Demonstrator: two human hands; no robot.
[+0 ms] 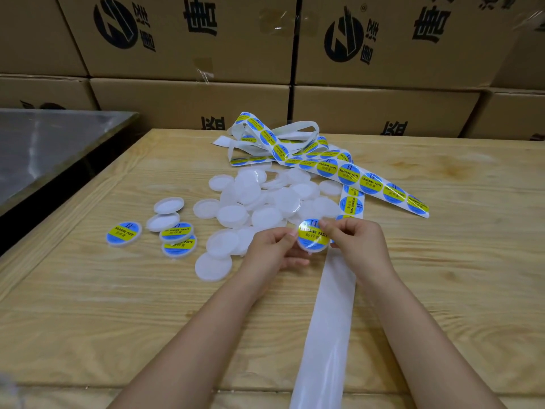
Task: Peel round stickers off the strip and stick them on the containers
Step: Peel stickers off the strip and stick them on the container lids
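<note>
Head view: above the table (88, 290), left hand (272, 250) and right hand (358, 242), fingers pinched, grip one stickered container (313, 235).

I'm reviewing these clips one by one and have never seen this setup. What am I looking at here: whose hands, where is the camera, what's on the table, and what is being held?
There is no machine here. A person works with bare hands, and the single picture comes from a camera worn on their head, looking forward and down.

The left hand and right hand together hold one small round white container just above the wooden table, with a blue and yellow sticker on its face.

On the table lie a pile of plain white containers, three already labelled ones to the left, and a long tangled strip of stickers. Its emptied white backing runs toward the person. Cardboard boxes are stacked behind.
</note>
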